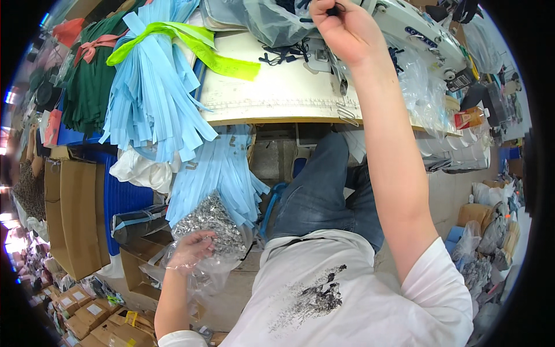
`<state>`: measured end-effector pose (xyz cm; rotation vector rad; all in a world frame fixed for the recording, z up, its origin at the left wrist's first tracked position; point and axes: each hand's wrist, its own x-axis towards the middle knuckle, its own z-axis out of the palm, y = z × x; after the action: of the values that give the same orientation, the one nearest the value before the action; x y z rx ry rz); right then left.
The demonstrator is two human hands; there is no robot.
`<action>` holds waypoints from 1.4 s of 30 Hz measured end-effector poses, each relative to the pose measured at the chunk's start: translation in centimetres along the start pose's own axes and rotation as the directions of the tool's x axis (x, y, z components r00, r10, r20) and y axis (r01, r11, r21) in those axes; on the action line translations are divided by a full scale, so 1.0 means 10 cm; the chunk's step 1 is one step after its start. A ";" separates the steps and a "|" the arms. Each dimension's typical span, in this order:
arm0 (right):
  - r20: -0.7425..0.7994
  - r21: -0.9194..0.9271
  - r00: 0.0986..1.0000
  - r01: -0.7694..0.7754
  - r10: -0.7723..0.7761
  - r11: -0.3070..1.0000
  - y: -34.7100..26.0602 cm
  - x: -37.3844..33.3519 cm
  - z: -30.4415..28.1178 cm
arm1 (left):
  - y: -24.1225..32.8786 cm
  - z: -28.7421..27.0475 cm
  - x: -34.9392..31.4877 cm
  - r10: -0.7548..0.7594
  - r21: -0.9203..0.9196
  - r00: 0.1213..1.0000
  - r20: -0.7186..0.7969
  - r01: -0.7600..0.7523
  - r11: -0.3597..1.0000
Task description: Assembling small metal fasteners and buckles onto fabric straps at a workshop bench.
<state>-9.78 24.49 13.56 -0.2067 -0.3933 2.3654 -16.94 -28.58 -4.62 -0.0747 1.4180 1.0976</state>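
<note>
Your half-curled left hand [193,251] rests at a clear plastic bag [214,276] of silvery metal bits [211,221], likely kept before the white flat table [260,92] for reach; your right hand [341,23] pinches something dark [334,10].

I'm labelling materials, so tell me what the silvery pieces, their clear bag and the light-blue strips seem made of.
Silvery pieces: probably metal, shiny, given their bright glints; coated plastic possible.
Clear bag: likely glossy plastic film, see-through and crinkled.
Light-blue strips: apparently matte fabric, hanging limp; weave unclear.
</note>
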 end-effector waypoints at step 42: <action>0.087 -0.881 0.991 0.125 -0.102 0.456 0.58 -0.81 -0.34 | 0.15 -0.12 -0.67 -0.309 0.056 0.929 -0.202 0.326 0.944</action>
<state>-6.66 15.66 8.68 -0.6140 -1.6092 1.7853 -17.32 -32.28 1.23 -0.3434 1.5593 0.7730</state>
